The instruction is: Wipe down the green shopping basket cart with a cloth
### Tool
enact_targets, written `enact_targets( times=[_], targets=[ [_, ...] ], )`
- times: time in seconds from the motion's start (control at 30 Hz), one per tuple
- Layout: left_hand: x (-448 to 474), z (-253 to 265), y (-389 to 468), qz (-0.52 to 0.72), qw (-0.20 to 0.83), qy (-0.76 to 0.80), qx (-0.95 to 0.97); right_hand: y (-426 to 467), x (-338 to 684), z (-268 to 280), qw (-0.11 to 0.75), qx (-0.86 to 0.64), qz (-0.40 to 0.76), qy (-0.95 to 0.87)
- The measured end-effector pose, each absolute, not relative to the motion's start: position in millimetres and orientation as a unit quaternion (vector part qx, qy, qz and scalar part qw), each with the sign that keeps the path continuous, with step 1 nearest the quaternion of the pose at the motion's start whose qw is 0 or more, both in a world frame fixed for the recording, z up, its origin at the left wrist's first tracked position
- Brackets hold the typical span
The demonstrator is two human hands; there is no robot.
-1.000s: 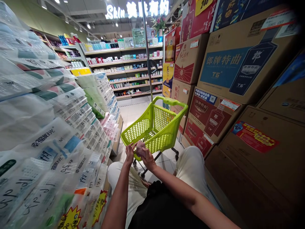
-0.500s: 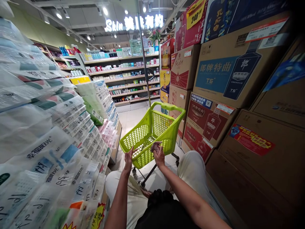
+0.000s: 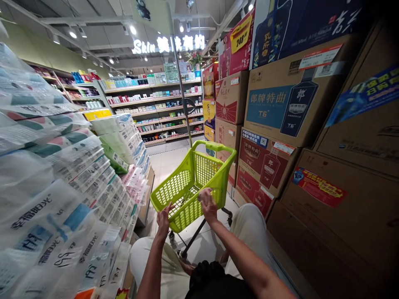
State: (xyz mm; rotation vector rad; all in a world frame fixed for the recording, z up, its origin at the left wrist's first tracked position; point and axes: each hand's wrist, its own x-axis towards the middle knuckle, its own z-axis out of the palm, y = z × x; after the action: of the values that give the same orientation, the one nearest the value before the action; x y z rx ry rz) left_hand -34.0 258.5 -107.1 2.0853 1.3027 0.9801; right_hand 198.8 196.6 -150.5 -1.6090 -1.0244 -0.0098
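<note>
Wht pkgs (image 3: 73,168) L, cardbd ctns (image 3: 268,109) R, shelves (image 3: 156,111) + sign (image 3: 168,44) at bk.

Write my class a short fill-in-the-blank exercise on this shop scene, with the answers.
1. The shopping cart is bright yellowish ____.
2. The crumpled cloth is in the person's ____ hand.
3. The wrapped packs are piled along the picture's ____ side.
4. The glowing sign begins with the English word ____.

Missing words: green; right; left; Skin.

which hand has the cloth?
The right hand: it holds the greyish cloth at the side of the green cart. The left hand, by the basket's corner, shows none.
</note>
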Motion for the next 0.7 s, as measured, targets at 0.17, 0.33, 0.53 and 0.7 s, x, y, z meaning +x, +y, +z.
enact_targets(
  times=[0.17, 0.33, 0.53, 0.7],
  targets=[
    [-40, -114, 263, 0.283, 0.202, 0.454, 0.820, 201, 259, -102, 0.416, -0.716, -0.039, -0.559],
    [-38, -121, 261, 0.279, 0.169, 0.436, 0.839, 213, 336, -45, 0.352, -0.816, -0.075, -0.453],
    [-22, -127, 254, 0.288, 0.157, 0.428, 0.842, 212, 326, -38, 0.248, -0.783, -0.031, -0.570],
    [-6, -130, 244, 0.291, 0.148, 0.429, 0.842, 222, 345, -18, 0.227, -0.844, -0.047, -0.484]
  ],
)
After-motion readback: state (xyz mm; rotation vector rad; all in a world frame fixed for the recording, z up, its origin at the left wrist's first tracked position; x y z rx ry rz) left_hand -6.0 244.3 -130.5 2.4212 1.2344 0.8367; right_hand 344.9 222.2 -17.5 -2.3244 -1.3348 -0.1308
